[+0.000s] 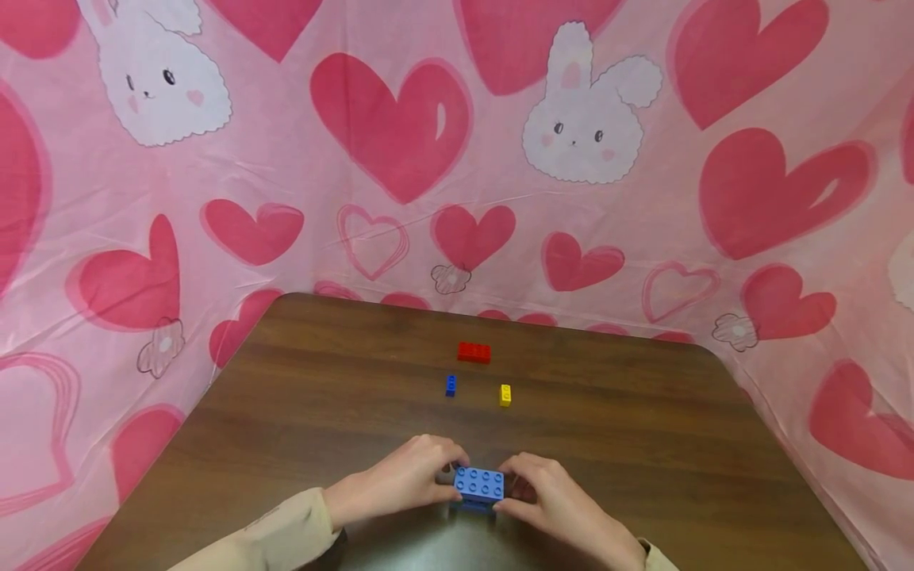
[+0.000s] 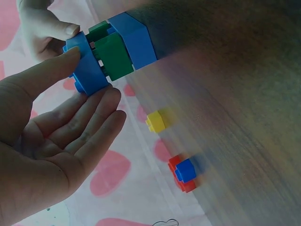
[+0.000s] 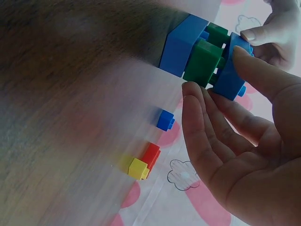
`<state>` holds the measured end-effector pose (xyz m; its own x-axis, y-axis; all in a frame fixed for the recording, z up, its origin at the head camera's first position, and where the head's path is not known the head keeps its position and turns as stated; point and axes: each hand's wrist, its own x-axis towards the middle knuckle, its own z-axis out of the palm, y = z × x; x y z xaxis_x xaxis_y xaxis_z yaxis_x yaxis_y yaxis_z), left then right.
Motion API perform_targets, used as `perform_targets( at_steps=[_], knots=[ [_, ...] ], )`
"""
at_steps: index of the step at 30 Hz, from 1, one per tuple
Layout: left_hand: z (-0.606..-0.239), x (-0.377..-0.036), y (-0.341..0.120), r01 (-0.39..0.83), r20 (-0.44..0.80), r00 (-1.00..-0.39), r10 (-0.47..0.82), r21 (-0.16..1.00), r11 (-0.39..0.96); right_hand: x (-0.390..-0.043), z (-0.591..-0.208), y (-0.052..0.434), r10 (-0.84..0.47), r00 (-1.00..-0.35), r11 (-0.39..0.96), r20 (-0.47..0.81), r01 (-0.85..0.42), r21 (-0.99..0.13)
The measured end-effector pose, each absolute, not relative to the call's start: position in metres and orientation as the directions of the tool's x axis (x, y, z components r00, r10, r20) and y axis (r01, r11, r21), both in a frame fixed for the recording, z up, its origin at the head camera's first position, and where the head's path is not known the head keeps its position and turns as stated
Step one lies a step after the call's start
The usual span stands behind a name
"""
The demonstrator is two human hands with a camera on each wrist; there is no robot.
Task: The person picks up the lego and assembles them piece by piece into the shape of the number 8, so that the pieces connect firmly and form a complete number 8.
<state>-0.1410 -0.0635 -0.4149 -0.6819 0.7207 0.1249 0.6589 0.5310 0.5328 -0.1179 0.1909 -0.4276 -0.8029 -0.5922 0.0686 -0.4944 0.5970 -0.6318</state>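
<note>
Blue plastic first: gripping the top blue block [image 1: 479,484] at its left end with the left hand [image 1: 403,476] and at its right end with the right hand [image 1: 564,500]. Bending both thumbs onto the near side and reaching around to the far side with the fingertips, pinching the block from both ends. Holding it in the middle of the near part of the brown wooden surface [image 1: 343,357]. Having two green blocks [image 2: 115,56] just under it, side by side with a small gap, and then a bottom blue block [image 3: 183,44] under those, standing on the surface. Showing green bumps in the thin gap right below the top blue block.

Looking farther away, seeing three more blocks on the surface. Finding a small blue block [image 1: 451,386] on the left and a yellow block [image 1: 505,396] on the right, both well apart from the hands. Seeing a red block [image 1: 474,354] a bit farther off, lying flat, with brown wood showing all around it. Wearing light tan sleeves [image 1: 286,531] on both arms. Facing a pink cloth [image 1: 500,143] on the far side, hanging with big red hearts [image 1: 400,127] and white bunnies [image 1: 581,155].
</note>
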Motion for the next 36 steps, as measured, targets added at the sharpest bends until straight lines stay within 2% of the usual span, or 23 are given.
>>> perform_targets(
  at_steps=[10, 29, 36],
  knots=[
    [-0.4175, -0.1388, -0.0618, 0.657, 0.139, -0.690, 0.711, 0.534, 0.533, -0.1203, -0.4294, 0.1932, -0.602, -0.788, 0.571, 0.128, -0.537, -0.621],
    [-0.4149, -0.1382, -0.0617, 0.634, 0.106, -0.698, 0.708, 0.551, 0.543, -0.1178, -0.4230, 0.1907, -0.593, -0.802, 0.595, 0.074, -0.498, -0.630],
    [-0.4137, -0.1378, -0.0614, 0.638, 0.102, -0.697, 0.710, 0.540, 0.549, -0.1184, -0.4222, 0.1905, -0.608, -0.784, 0.578, 0.123, -0.544, -0.608]
  ],
)
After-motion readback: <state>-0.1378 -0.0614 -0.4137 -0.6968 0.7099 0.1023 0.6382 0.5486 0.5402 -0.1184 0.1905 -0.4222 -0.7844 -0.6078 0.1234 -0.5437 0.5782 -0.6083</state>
